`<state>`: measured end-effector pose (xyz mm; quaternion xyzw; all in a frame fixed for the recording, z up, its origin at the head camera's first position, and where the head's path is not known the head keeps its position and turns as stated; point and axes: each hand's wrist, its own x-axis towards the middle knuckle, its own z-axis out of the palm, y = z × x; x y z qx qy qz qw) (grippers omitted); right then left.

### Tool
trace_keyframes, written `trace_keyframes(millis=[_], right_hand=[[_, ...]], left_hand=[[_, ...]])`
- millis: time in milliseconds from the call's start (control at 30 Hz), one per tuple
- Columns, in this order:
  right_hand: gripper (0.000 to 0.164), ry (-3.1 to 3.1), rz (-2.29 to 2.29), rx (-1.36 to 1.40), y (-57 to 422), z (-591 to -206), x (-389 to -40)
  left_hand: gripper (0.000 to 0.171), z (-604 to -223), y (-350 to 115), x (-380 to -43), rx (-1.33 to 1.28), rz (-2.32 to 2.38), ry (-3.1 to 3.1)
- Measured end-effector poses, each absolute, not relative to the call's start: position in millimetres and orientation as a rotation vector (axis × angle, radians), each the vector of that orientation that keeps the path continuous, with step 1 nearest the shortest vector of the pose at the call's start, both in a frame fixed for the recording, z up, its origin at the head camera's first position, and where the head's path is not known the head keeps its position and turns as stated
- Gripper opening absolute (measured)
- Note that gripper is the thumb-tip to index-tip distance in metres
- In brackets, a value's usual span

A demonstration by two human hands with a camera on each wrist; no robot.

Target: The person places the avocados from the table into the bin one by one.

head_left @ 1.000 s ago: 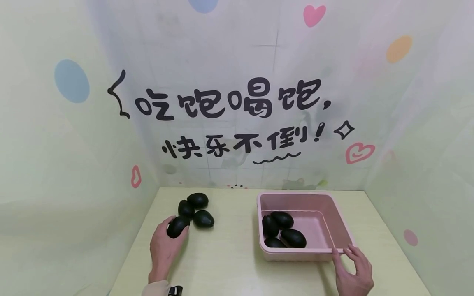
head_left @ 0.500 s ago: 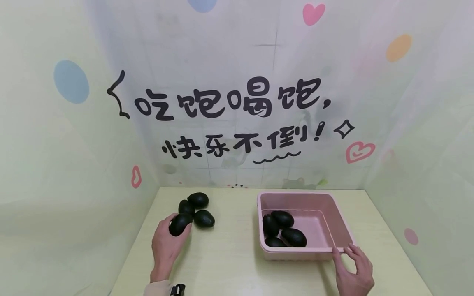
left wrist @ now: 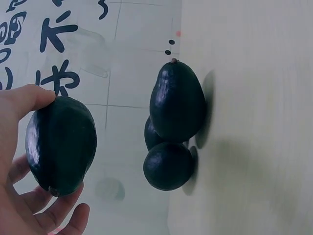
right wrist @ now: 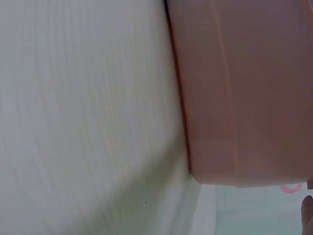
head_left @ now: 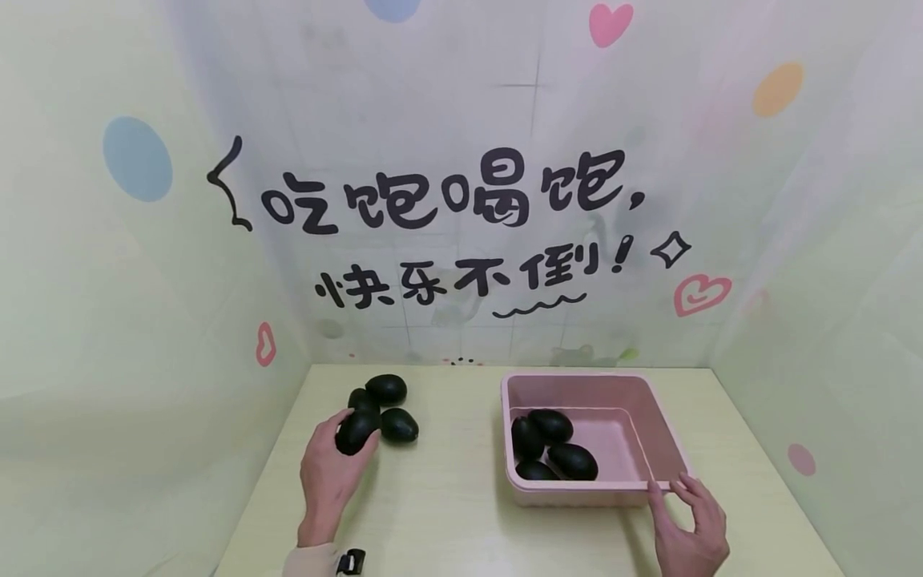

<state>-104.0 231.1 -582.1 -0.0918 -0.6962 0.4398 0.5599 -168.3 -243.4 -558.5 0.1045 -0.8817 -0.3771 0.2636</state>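
My left hand (head_left: 328,473) grips a dark green avocado (head_left: 358,433) between thumb and fingers. In the left wrist view, this avocado (left wrist: 61,144) hangs apart from the others, stem end downward in the picture. Just beyond it on the table lie three more avocados (head_left: 399,425), clustered together; one is partly hidden behind the held one. At the right, my right hand (head_left: 691,535) holds the front right corner of a pink plastic bin (head_left: 598,486), thumb and fingertips at its rim. Several avocados (head_left: 572,462) lie in the bin's left half.
A pale wood-grain table (head_left: 440,497) carries everything. Behind it and along both sides stand light printed walls (head_left: 461,336) with black lettering, hearts and dots. The bin's outer wall (right wrist: 254,98) fills much of the right wrist view.
My left hand has moved slightly up and to the right with the avocado, which now covers more of one behind it. My right hand stays at the bin's corner.
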Motion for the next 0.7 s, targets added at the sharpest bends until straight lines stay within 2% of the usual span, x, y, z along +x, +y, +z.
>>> trace_keyframes(millis=[700], right_hand=[[0.025, -1.636, 1.044, -0.227, 232, -585, -105]], left_hand=[[0.057, -542, -224, -170, 0.187, -1.021, -2.370]])
